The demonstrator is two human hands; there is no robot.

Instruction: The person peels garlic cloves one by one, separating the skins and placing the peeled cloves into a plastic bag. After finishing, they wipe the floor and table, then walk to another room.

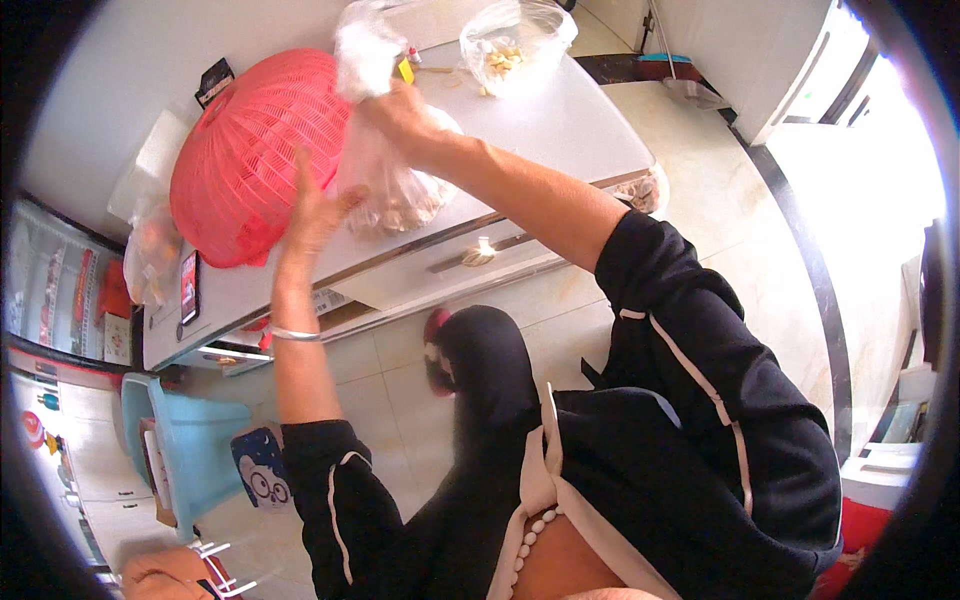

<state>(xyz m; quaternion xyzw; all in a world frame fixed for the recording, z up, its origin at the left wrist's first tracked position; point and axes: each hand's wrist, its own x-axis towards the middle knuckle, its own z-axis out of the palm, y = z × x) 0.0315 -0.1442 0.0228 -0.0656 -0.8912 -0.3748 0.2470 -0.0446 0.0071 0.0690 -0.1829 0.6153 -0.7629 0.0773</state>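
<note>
My right hand (397, 112) grips the gathered upper part of a clear plastic bag (401, 202), whose lower part holds pale food pieces and rests near the front edge of the white table (562, 127). White crumpled plastic rises above that hand. My left hand (315, 214), slightly blurred, has its fingers spread and holds nothing; it is between the bag and a red plastic mesh food cover (255, 157). Behind to the right stands an open clear bag (517, 52) with pale yellow pieces in it.
A phone (190, 287) and a bag of fruit (154, 251) lie left of the cover. A dark box (215, 81) is behind it. A plastic container of food (641, 189) hangs at the right table edge. Drawers are below the tabletop; a light blue bin (195, 442) stands lower left.
</note>
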